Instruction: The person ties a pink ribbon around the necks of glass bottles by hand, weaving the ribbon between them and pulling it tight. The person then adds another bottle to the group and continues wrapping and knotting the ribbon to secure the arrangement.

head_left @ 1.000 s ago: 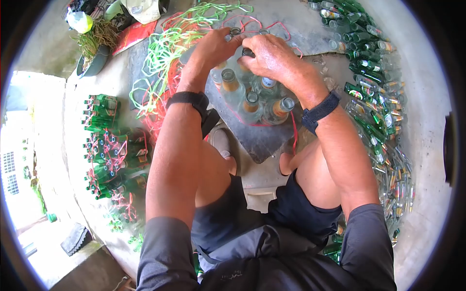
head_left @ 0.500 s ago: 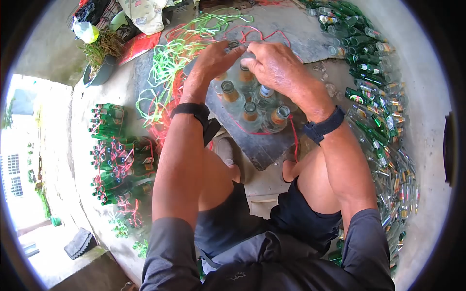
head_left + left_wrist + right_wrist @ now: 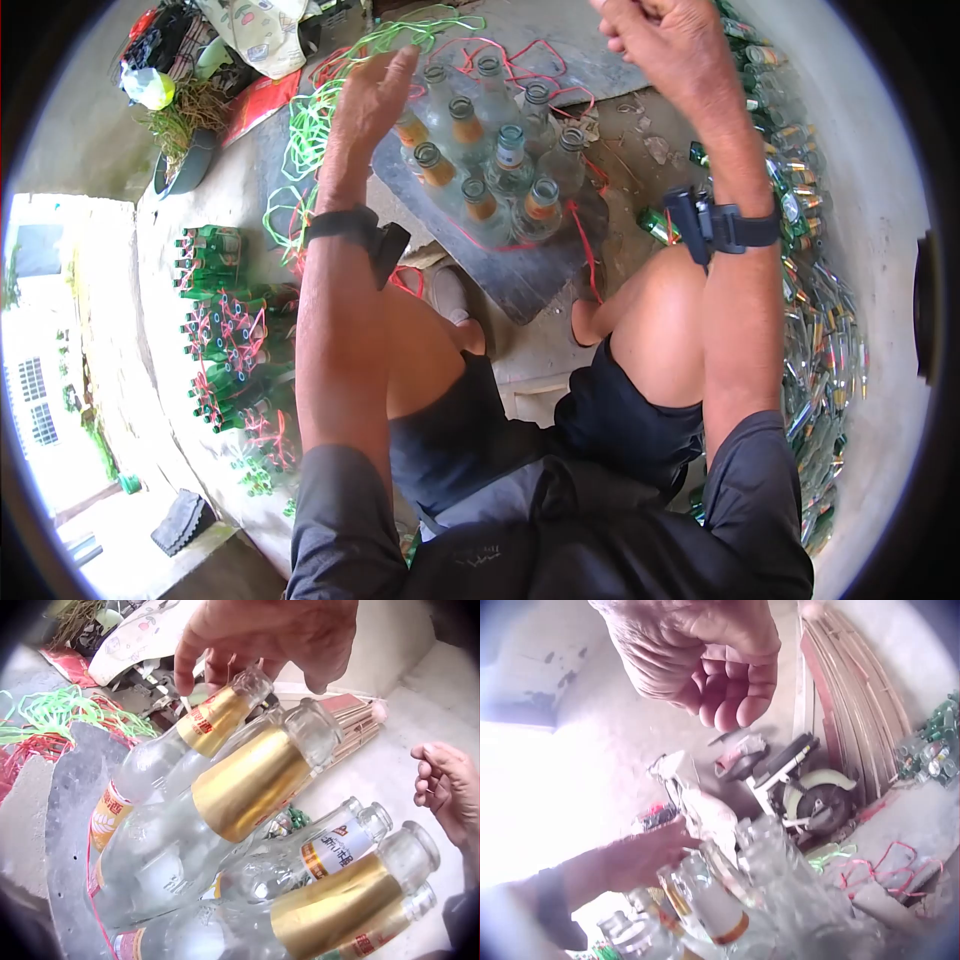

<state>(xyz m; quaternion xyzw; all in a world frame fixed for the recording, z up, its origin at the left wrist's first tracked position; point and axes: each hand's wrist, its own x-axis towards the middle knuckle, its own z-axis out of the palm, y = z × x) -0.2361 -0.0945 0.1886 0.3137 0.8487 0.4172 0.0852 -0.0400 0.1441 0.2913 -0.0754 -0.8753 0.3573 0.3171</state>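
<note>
Clear glass bottles (image 3: 478, 200) with gold or white neck labels stand upright in a tight cluster on a dark slab (image 3: 525, 290). Red strand (image 3: 586, 250) runs round their lower part, and a length hangs off the slab's near right side. At the cluster's left is the left hand (image 3: 368, 105), fingers loosely extended; in the left wrist view this hand (image 3: 277, 637) hovers by a gold-labelled bottle neck (image 3: 214, 720), contact unclear. The right hand (image 3: 672, 50) is raised apart from the bottles, at upper right. In the right wrist view its fingers (image 3: 731, 694) are curled, with nothing visible in them.
Green and red strands (image 3: 315, 130) lie left of the slab. Bundled green bottles (image 3: 225, 325) stand at far left, with piled bottles (image 3: 820, 340) along the right wall. A potted plant (image 3: 180, 140) is at upper left; a scooter (image 3: 802, 784) stands beyond.
Both hands have parted from above the far bottles: the left moved left, the right moved up and to the right. More bottle necks now show between them.
</note>
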